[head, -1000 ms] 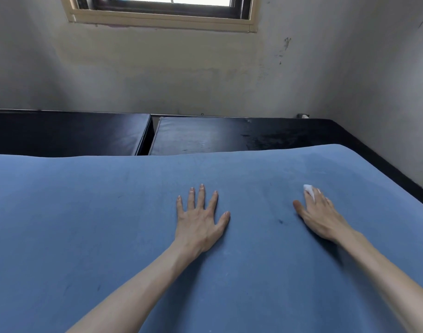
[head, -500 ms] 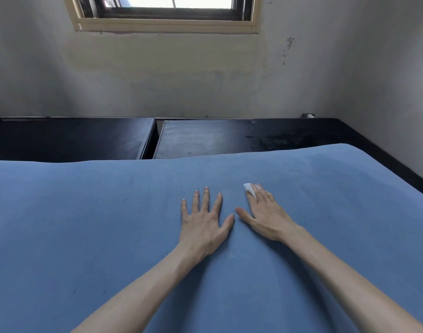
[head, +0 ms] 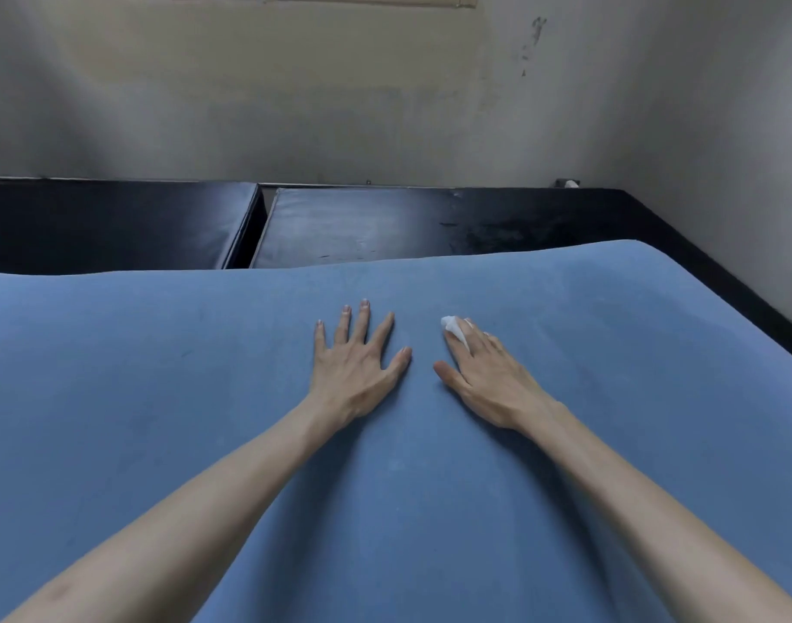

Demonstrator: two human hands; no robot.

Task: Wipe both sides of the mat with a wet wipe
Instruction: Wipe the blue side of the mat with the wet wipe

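Right hand (head: 488, 375), flat, pressing the wipe (head: 453, 329), has slid rightward from the spread left hand (head: 357, 366).

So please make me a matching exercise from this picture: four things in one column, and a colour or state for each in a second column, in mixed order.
Column 1:
1. mat
2. wet wipe
3. left hand
4. pads behind the mat

Column 2:
a. white, under the fingers of the right hand
b. black
c. blue
d. flat on the mat, fingers spread, holding nothing

Pairs: 1-c, 2-a, 3-d, 4-b
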